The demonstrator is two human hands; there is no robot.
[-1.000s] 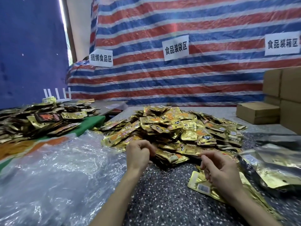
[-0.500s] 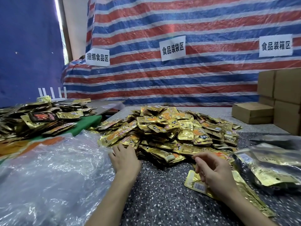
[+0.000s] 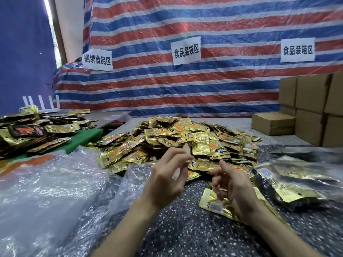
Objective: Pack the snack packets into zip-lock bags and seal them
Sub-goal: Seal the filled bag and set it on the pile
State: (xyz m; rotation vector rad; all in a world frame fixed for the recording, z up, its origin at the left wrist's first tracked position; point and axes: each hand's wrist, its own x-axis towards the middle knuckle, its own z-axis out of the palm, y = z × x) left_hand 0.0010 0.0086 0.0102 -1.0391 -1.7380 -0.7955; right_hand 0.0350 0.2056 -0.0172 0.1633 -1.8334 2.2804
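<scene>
Head view of the speckled worktable (image 3: 185, 230). The left hand (image 3: 167, 182) is raised off the surface with fingers curved and motion-blurred; a clear zip-lock bag (image 3: 135, 175) lifts up against its 9 o'clock side, but whether the fingers pinch that film cannot be told. The right hand (image 3: 233, 188) hovers at 3 o'clock of the left, apart from it, fingers loosely curled with the index raised, gripping nothing; beneath it a small stack of gold packets (image 3: 211, 204) lies flat on the table. The main heap of gold snack packets (image 3: 185, 141) sits at 12 o'clock of both hands, its near edge just beyond the fingertips. Bare tabletop runs from between the forearms toward 6 o'clock. A crumpled mass of clear plastic bags (image 3: 46, 193) covers the 9 o'clock side, and filled bags (image 3: 297, 182) crowd the 3 o'clock side. A second heap (image 3: 37, 130) rests on a green surface at 10 o'clock; cardboard boxes (image 3: 311, 108) stand at 2 o'clock before the striped tarpaulin (image 3: 204, 86).
</scene>
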